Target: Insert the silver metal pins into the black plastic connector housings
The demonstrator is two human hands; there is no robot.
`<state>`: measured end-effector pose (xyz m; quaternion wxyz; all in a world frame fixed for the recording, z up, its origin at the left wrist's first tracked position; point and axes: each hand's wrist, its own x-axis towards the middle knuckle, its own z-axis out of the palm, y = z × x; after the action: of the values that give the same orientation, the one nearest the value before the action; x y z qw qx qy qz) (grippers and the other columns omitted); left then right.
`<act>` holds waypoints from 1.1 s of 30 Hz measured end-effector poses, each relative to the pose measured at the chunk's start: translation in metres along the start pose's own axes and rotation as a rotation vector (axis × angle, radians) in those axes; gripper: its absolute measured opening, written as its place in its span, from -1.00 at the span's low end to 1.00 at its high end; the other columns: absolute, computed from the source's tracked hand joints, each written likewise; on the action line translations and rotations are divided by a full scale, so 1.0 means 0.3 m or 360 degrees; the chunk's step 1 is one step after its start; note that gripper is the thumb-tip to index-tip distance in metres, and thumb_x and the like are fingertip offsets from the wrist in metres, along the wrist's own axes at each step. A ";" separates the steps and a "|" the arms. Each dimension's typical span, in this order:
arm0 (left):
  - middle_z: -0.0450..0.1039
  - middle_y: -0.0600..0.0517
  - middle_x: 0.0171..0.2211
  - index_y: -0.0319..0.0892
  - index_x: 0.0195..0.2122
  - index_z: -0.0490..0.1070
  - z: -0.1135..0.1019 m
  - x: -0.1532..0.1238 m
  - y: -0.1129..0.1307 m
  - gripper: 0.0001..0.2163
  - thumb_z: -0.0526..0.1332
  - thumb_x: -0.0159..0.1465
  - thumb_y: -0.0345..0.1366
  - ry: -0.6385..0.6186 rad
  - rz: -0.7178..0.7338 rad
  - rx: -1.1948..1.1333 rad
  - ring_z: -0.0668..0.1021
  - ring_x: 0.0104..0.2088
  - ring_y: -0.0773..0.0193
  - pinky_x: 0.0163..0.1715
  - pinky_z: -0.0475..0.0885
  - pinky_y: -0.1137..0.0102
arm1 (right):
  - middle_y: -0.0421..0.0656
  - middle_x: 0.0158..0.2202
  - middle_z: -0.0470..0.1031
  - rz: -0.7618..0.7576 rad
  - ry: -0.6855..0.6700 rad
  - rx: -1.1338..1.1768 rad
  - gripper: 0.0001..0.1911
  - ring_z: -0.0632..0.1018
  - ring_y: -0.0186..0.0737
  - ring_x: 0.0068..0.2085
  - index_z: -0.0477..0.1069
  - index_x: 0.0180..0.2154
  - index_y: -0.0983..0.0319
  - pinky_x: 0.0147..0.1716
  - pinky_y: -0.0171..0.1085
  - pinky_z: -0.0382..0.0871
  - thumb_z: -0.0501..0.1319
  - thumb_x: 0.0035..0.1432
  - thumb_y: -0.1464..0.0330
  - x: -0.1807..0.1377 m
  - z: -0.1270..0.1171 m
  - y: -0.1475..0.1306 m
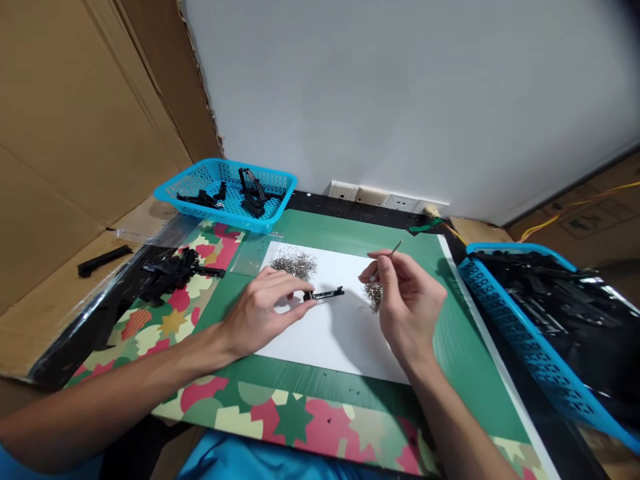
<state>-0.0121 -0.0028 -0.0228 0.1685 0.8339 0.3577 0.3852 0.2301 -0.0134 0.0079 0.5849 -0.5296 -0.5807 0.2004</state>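
Note:
My left hand (265,308) rests on a white sheet (335,330) and pinches the left end of a small black plastic part (326,293), which lies flat on the paper. My right hand (403,297) hovers just right of that part, fingers pinched on a thin stick-like tool (395,250) that points up and away. Beside my right hand lies a small heap of tiny metal pieces (373,293). A larger heap of the same metal pieces (296,263) sits at the sheet's far left corner.
A blue basket (225,193) with a few black parts stands at the back left. Black parts (173,272) lie on the patterned mat at left. A second blue basket (525,340), lined with black plastic and full of black parts, fills the right. Wall sockets (385,197) sit behind.

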 end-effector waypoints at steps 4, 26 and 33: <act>0.55 -0.01 -0.20 -0.12 0.02 0.36 0.000 -0.008 0.001 -0.85 0.22 0.49 -0.22 0.0113 -0.0367 -0.0310 0.59 -0.23 0.22 -0.19 0.45 0.31 | -0.23 -0.46 0.44 0.0011 -0.0057 -0.0169 -0.73 0.44 -0.30 -0.48 0.54 -0.10 0.23 -0.48 -0.29 0.29 0.14 0.51 0.22 0.024 -0.029 0.042; 0.35 0.05 -0.22 -0.13 -0.13 0.42 -0.014 0.011 0.024 -0.88 0.12 0.53 -0.27 0.0087 -0.0539 -0.0558 0.42 -0.24 0.26 -0.24 0.30 0.36 | -0.17 -0.29 0.62 -0.0024 -0.1372 -0.0839 -0.89 0.51 -0.19 -0.32 0.67 -0.24 0.12 -0.24 -0.19 0.28 0.34 0.34 0.34 0.112 -0.202 0.035; 0.34 0.03 -0.20 -0.13 -0.15 0.45 -0.018 0.011 0.038 -0.87 0.12 0.52 -0.33 0.0039 -0.0422 -0.0510 0.44 -0.19 0.24 -0.18 0.33 0.35 | -0.23 -0.32 0.59 -0.0037 -0.1433 -0.0858 -0.83 0.50 -0.21 -0.27 0.59 -0.33 0.13 -0.08 -0.14 0.23 0.30 0.33 0.46 0.088 -0.158 0.064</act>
<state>-0.0093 -0.0082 -0.0112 0.3436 0.7373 0.4004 0.4218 0.2861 -0.0023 0.0151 0.1225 -0.5163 -0.8114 0.2450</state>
